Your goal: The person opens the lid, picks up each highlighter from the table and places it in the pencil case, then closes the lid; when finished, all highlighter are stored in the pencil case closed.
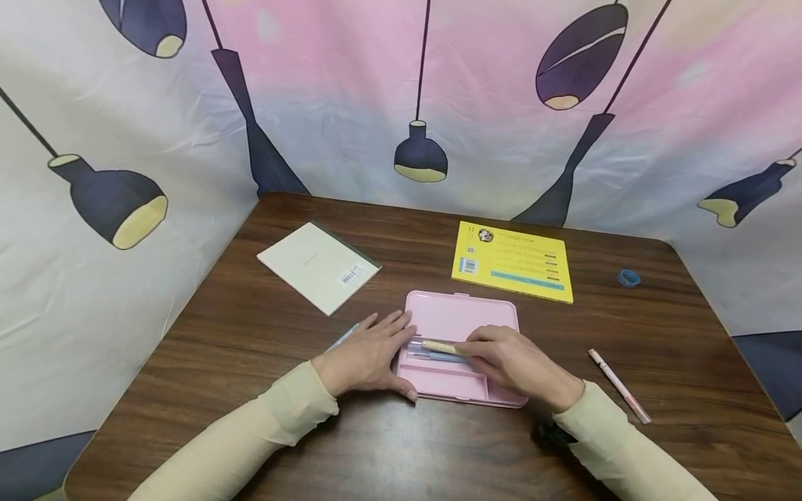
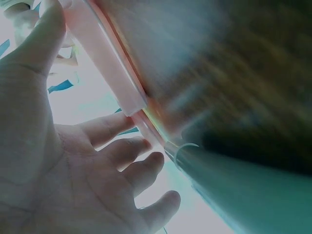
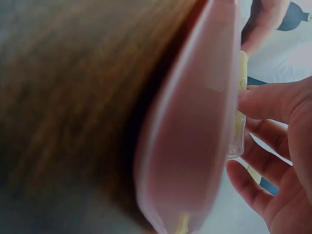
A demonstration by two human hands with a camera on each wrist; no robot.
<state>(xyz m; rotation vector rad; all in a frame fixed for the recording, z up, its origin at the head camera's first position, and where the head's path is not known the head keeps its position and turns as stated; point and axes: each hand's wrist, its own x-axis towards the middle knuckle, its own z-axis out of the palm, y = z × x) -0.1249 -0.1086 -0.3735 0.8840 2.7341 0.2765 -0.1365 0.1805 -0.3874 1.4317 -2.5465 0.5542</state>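
A pink pencil case [image 1: 460,314] lies open on the table, its lid folded back to the far side. My left hand [image 1: 370,351] is spread at its left end, fingertips and thumb at the rim; in the left wrist view the fingers [image 2: 142,176] are loosely extended. With thumb and fingers, my right hand [image 1: 510,358] pinches a yellow pen [image 1: 440,346] low over the case; its clear end shows in the right wrist view. Blue pens [image 1: 432,356] lie in the case beneath it. Another light-blue pen [image 1: 343,336] on the table is partly hidden by my left hand.
A cream notebook [image 1: 313,264] lies beyond my left hand. At the back right is a yellow book [image 1: 510,261], with a blue tape roll [image 1: 629,278] farther right. A pink-and-white pen [image 1: 620,387] lies right of my right hand. A patterned cloth [image 1: 351,104] hangs behind the table.
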